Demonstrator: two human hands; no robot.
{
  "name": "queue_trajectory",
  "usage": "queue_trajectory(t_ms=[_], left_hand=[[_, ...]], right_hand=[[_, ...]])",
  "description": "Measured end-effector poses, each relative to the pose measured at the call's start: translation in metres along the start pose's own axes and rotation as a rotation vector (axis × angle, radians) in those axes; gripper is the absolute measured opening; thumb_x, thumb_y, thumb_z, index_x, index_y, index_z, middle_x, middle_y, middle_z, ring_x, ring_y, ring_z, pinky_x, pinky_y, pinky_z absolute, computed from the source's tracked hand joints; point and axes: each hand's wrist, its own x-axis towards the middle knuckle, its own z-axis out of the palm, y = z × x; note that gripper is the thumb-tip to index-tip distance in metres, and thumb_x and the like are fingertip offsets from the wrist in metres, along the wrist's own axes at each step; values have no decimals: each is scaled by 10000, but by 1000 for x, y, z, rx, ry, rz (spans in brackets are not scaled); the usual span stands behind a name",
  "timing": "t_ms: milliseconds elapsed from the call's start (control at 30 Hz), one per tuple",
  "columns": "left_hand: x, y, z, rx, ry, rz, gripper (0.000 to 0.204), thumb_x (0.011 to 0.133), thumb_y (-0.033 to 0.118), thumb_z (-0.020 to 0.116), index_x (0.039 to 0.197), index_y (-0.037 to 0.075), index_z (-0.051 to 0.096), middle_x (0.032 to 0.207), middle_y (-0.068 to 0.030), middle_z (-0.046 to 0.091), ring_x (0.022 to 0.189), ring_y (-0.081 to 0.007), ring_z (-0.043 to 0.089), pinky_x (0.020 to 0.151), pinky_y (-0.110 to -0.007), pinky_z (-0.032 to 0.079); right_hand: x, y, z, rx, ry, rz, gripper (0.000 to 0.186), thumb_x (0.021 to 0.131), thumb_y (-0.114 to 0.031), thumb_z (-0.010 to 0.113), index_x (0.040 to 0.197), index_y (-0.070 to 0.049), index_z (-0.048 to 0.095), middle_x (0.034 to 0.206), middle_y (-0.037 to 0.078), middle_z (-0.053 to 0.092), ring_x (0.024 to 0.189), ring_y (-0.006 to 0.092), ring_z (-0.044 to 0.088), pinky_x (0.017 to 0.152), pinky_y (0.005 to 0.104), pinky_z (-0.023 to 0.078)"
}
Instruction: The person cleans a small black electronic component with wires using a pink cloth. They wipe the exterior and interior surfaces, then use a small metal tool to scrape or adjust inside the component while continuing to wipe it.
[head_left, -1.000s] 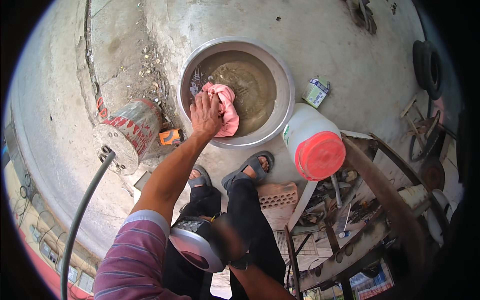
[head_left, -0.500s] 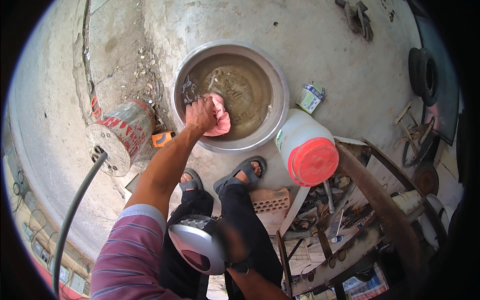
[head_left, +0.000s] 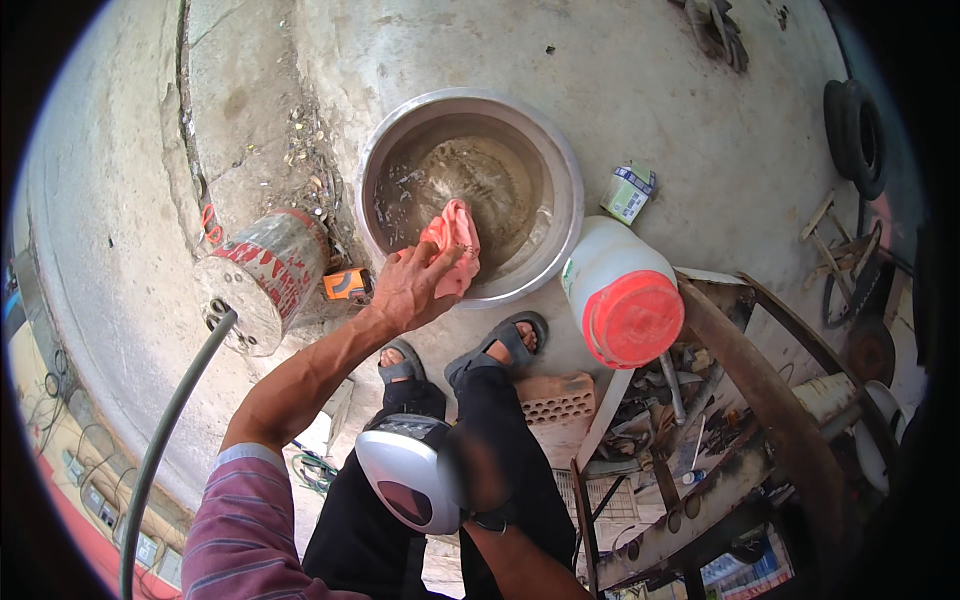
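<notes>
Concrete floor (head_left: 680, 110) bears printed box (head_left: 628, 192); left hand (head_left: 408, 286) grips pink cloth (head_left: 457, 240), right hand (head_left: 484, 474) silver housing (head_left: 400, 465).

Head-worn fisheye, facing steeply down toward basin (head_left: 565, 200)

Concrete floor (head_left: 650, 90): grey, stained in patches, with a long crack running along its left part. Loose debris (head_left: 318, 150) is scattered between crack and basin. The wide metal basin (head_left: 568, 180) rests upright on the floor. To its left are a cylinder (head_left: 275, 265) with worn red and white paint, a red loop (head_left: 210, 224) near it, and an orange box (head_left: 346, 284) just beside it. To its right sit a small carton (head_left: 629, 193) and a red-lidded bucket (head_left: 608, 250). Two grey sandals (head_left: 515, 345), both worn, are planted below the basin; a perforated brick (head_left: 558, 400) lies near the right one.
</notes>
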Motion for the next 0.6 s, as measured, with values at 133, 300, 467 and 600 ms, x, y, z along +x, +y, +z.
queue_trajectory(t_ms=[133, 300, 467, 600], left_hand=[[32, -1, 24, 114, 179, 1, 766, 700, 351, 770, 1390, 198, 473, 1342, -160, 468, 1230, -357, 470, 917, -512, 424], [57, -18, 65, 92, 36, -248, 818, 690, 342, 771, 1416, 211, 420, 1340, -175, 471, 1199, -397, 508, 913, -528, 458], [68, -13, 44, -201, -170, -382, 719, 737, 329, 737, 1375, 152, 458, 1193, -222, 610, 1064, -445, 615, 892, -510, 495], [62, -35, 55, -417, -247, -475, 525, 751, 281, 719, 1215, 69, 594, 1091, -236, 682, 1005, -363, 668, 878, -427, 516]], right_hand=[[-5, 10, -4, -85, 42, -22, 429, 1000, -285, 503, 1328, -11, 538, 1294, 128, 598, 1178, 206, 589, 1018, 312, 457], [-24, 47, -11, -407, 96, -121, 383, 1012, -252, 505, 1315, -23, 554, 1286, 127, 603, 1172, 207, 594, 1011, 312, 466], [-20, 43, -2, -180, 197, -28, 353, 1018, -279, 504, 1234, -21, 609, 1193, 128, 653, 1069, 216, 641, 927, 314, 510], [14, -34, 6, 974, 79, 343, 398, 1009, -369, 484, 1086, -23, 666, 998, 121, 709, 857, 220, 680, 759, 332, 547]])
